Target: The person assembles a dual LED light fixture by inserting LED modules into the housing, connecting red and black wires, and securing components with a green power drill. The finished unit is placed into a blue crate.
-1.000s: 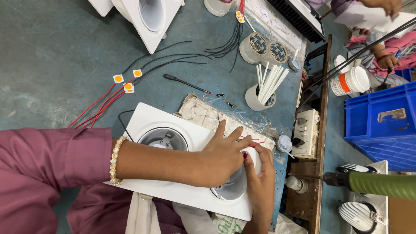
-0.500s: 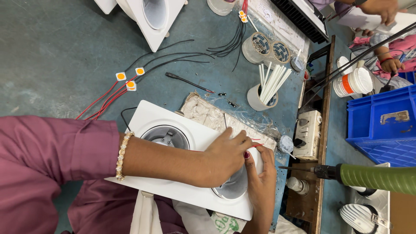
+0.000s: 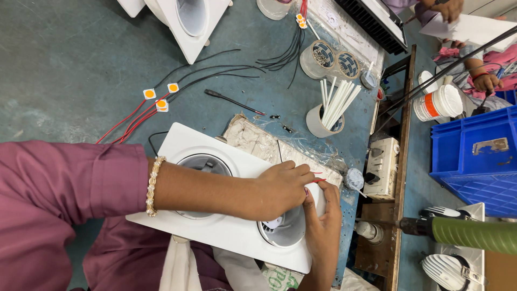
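Observation:
A white rectangular double downlight housing (image 3: 177, 143) with two round openings lies before me on crumpled plastic. My left hand (image 3: 280, 187), on an arm with a pink sleeve and a beaded bracelet, rests over the right-hand opening (image 3: 283, 231). Its fingertips are pinched on a thin red wire (image 3: 319, 180) at the housing's end. My right hand (image 3: 323, 223) comes up from below and grips that same end of the housing, its fingers touching my left hand's fingertips. What lies inside the opening is mostly hidden by both hands.
Small orange LED chips (image 3: 160, 104) on red and black wires lie to the upper left. Further off are another white housing (image 3: 188, 24), two tape rolls (image 3: 323, 55), a cup of white sticks (image 3: 322, 121), a switch box (image 3: 381, 167), a green-handled tool (image 3: 474, 235), a blue crate (image 3: 479, 161) and another person's hand (image 3: 486, 82).
My left hand has drawn its fingers together at the housing's end beside the red wire. The right hand stays on that end. The view has shifted slightly.

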Demonstrator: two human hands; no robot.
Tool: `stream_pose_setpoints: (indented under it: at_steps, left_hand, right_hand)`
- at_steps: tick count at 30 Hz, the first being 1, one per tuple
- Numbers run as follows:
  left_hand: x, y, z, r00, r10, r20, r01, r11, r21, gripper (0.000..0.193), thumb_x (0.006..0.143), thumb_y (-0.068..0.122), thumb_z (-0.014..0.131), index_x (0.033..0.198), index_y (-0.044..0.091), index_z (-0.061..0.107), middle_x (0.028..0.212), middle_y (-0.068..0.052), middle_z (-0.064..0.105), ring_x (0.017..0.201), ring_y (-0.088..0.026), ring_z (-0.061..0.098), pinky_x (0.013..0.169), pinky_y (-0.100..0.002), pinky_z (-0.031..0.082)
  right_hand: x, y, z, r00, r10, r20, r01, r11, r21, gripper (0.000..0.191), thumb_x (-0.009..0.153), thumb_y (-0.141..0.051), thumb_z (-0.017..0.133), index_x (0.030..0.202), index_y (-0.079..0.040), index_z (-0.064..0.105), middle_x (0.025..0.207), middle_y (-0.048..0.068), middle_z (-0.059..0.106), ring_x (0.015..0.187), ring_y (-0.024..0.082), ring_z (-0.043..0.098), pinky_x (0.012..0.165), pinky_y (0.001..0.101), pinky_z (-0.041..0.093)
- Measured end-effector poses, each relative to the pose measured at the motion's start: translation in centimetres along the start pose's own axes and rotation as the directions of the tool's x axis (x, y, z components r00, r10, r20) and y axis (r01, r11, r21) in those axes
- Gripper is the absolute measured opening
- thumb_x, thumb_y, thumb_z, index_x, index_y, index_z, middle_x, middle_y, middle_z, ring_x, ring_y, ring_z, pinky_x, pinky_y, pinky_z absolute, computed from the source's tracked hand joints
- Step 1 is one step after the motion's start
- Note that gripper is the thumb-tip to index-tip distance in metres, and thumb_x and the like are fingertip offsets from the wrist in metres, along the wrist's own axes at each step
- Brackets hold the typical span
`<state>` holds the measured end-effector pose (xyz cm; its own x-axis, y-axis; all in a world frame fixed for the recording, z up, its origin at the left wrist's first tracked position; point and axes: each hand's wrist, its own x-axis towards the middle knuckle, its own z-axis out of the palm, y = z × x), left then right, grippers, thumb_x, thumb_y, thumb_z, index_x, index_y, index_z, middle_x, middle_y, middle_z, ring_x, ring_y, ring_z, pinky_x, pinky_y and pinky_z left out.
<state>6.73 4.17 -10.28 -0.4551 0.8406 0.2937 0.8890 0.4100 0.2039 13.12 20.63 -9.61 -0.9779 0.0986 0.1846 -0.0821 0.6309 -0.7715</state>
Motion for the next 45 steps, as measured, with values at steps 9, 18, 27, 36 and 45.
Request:
stream_pose_setpoints:
  at_steps: [9, 18, 27, 36, 45]
  left_hand:
    - [0.1, -0.3, -0.1, 0.999, -0.015, -0.043, 0.010, 0.993, -0.116, 0.029, 0.064, 0.008, 0.074, 0.093, 0.009, 0.079, 0.118, -0.013, 0.062, 0.118, -0.029, 0.051, 0.093, -0.039, 0.045]
    - [0.0, -0.9, 0.0, 0.997, 0.002, -0.083, -0.014, 0.990, -0.140, 0.023, 0.061, 0.010, 0.078, 0.084, 0.008, 0.078, 0.115, -0.013, 0.064, 0.117, -0.030, 0.054, 0.090, -0.039, 0.048]
    - [-0.3, -1.3, 0.0, 0.999, -0.032, -0.030, 0.025, 0.983, -0.183, 0.023, 0.066, 0.015, 0.080, 0.085, 0.003, 0.080, 0.138, -0.014, 0.057, 0.128, -0.030, 0.048, 0.095, -0.043, 0.044]
    - [-1.0, -1.9, -2.3, 0.987, -0.011, 0.160, 0.052, 0.965, -0.257, 0.039, 0.058, 0.012, 0.084, 0.096, 0.001, 0.080, 0.164, -0.009, 0.028, 0.154, -0.033, 0.016, 0.113, -0.054, 0.029]
    - [-1.0, -2.0, -2.7, 0.968, -0.002, 0.250, 0.069, 0.964, -0.258, 0.043, 0.064, 0.018, 0.085, 0.103, 0.001, 0.078, 0.165, -0.010, 0.026, 0.155, -0.029, 0.016, 0.113, -0.054, 0.029]
  right_hand:
    - [-0.1, -0.2, 0.0, 1.000, 0.008, 0.013, -0.009, 0.999, 0.049, 0.037, 0.096, -0.022, 0.067, 0.123, 0.001, 0.061, 0.119, 0.011, 0.059, 0.112, 0.020, 0.058, 0.096, 0.0299, 0.045]
    - [-0.4, -1.4, 0.0, 0.996, -0.016, -0.083, 0.007, 0.995, -0.097, 0.041, 0.089, -0.018, 0.070, 0.126, -0.004, 0.058, 0.130, 0.013, 0.054, 0.121, 0.025, 0.054, 0.093, 0.0361, 0.049]
    - [-3.1, -2.4, -1.2, 0.964, -0.207, 0.167, 0.262, 0.839, -0.476, 0.026, 0.078, -0.004, 0.069, 0.099, -0.015, 0.080, 0.158, 0.027, 0.031, 0.149, 0.046, 0.026, 0.117, 0.0543, 0.020]
    - [-3.1, -1.7, -1.3, 0.944, -0.158, 0.291, 0.272, 0.870, -0.411, 0.041, 0.078, -0.004, 0.062, 0.112, -0.016, 0.082, 0.163, 0.033, 0.016, 0.152, 0.048, 0.019, 0.119, 0.0535, 0.013]
    - [-2.5, -1.1, -1.9, 0.923, -0.115, 0.368, 0.260, 0.891, -0.372, 0.048, 0.075, -0.002, 0.057, 0.114, -0.016, 0.082, 0.165, 0.032, 0.016, 0.148, 0.048, 0.022, 0.119, 0.0526, 0.013]
